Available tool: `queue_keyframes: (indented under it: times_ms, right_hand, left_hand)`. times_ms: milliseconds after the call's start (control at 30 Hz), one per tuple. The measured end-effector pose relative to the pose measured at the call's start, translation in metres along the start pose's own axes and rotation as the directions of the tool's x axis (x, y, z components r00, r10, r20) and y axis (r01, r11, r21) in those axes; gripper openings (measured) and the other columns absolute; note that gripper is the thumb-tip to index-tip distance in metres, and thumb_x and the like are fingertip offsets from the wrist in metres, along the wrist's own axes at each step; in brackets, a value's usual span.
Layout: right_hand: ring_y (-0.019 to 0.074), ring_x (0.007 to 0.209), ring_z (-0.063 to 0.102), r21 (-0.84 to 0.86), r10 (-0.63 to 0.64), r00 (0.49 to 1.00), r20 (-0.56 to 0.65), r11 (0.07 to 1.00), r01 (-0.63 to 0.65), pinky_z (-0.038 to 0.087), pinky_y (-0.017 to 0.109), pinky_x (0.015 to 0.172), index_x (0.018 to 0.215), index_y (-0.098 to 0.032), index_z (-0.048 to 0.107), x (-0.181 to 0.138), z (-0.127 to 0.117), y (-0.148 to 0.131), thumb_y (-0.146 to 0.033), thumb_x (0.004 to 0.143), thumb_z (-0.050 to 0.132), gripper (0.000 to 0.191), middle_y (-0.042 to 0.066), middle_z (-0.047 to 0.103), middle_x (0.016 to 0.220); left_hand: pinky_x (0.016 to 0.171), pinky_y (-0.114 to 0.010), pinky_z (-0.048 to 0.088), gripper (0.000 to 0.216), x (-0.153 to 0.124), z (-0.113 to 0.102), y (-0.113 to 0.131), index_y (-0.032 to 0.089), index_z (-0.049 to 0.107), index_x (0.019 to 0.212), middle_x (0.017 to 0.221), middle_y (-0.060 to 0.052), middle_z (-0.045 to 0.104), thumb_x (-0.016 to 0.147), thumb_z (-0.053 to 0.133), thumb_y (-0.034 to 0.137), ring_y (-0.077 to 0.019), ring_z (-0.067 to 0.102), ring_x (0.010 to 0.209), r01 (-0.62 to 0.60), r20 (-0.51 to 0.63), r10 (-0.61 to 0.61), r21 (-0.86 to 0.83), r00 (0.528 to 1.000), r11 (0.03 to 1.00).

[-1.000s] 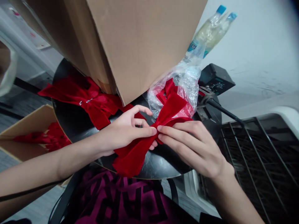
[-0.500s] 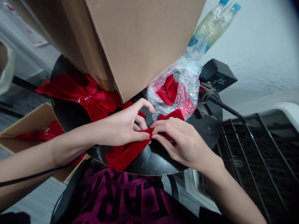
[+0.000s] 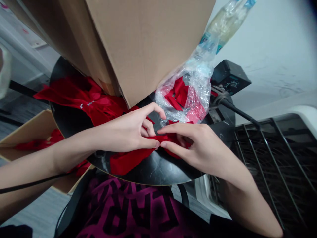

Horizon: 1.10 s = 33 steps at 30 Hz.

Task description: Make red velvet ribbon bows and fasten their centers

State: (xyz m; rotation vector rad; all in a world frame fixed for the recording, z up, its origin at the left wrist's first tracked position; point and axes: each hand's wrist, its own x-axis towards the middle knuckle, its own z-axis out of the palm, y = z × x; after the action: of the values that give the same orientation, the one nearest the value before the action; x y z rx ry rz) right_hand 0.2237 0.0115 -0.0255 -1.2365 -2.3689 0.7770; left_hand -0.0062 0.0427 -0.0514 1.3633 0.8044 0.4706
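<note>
Over the front part of the round black table, both hands are at a strip of red velvety fabric, gathered in the middle like a bow. My left hand pinches the gathered middle between thumb and fingers, its index finger raised and curved. My right hand has its thumb and index finger around the gather, just beside the left thumb; its other fingers curl on the fabric's right end, partly hidden. Behind the left wrist lie finished-looking red bows with small shiny pieces at the centre.
A large cardboard box stands on the table. Right of it are a clear plastic bag holding red pieces, bottles and a black device with a dial. An open carton with red fabric sits lower left, a wire rack right.
My right hand has shifted its hold: the index finger is now straighter over the gather and the other fingers curl under. The fabric's right end is lower and more covered. My left hand keeps its pinch.
</note>
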Motion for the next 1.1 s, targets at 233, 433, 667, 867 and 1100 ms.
queue_keyframes:
  times_ms: [233,433,667,867,1100]
  right_hand:
    - [0.0097,0.067,0.070,0.044,-0.008,0.998,0.064,0.999,0.005,0.050,0.023,0.065,0.100,-0.025,0.081,0.008,0.000,-0.001,-0.011,0.093,0.073,0.017,-0.005,0.080,0.085]
    - [0.0207,0.103,0.070,-0.273,-0.172,0.953,-0.249,0.957,0.102,0.057,0.033,0.088,0.114,-0.019,0.072,-0.014,0.009,-0.008,-0.024,0.096,0.074,0.018,0.010,0.072,0.117]
    - [0.0209,0.089,0.065,-0.398,-0.237,0.917,-0.321,0.912,0.096,0.055,0.039,0.083,0.109,-0.021,0.069,-0.027,0.037,0.000,-0.011,0.097,0.068,0.016,0.005,0.076,0.102]
    - [0.0235,0.100,0.067,-0.630,-0.541,0.793,-0.282,0.727,0.272,0.052,0.041,0.081,0.119,-0.024,0.071,-0.026,0.024,0.026,-0.009,0.090,0.077,0.033,0.003,0.079,0.111]
    - [0.0181,0.092,0.074,-0.086,-0.018,0.812,-0.583,0.996,-0.040,0.065,0.032,0.083,0.121,-0.023,0.059,-0.002,0.068,-0.013,-0.034,0.090,0.082,0.041,0.004,0.073,0.108]
  left_hand:
    - [0.067,-0.026,0.062,0.051,0.003,-0.001,-0.007,0.028,0.070,0.125,0.075,0.000,0.079,0.077,0.089,0.029,-0.0222,0.079,0.071,0.014,-0.053,-0.007,0.133,0.999,0.991]
    - [0.066,-0.024,0.063,0.015,0.006,-0.010,-0.007,0.019,0.084,0.084,0.080,-0.007,0.083,0.072,0.091,0.024,-0.0210,0.079,0.071,0.084,-0.125,-0.079,0.036,0.989,0.996]
    - [0.063,-0.016,0.058,0.018,0.002,-0.006,-0.008,0.017,0.079,0.073,0.073,-0.005,0.081,0.067,0.096,0.016,-0.0154,0.077,0.067,0.047,-0.201,-0.075,-0.140,0.977,0.989]
    - [0.071,-0.026,0.065,0.019,-0.002,0.002,-0.010,0.019,0.076,0.075,0.077,-0.005,0.082,0.070,0.094,0.018,-0.0233,0.082,0.080,0.121,-0.160,-0.213,-0.451,0.964,0.884]
    - [0.074,-0.022,0.061,0.020,0.009,0.011,-0.013,0.019,0.073,0.076,0.079,0.000,0.081,0.073,0.092,0.019,-0.0158,0.078,0.077,-0.186,-0.513,0.038,-0.241,0.858,0.953]
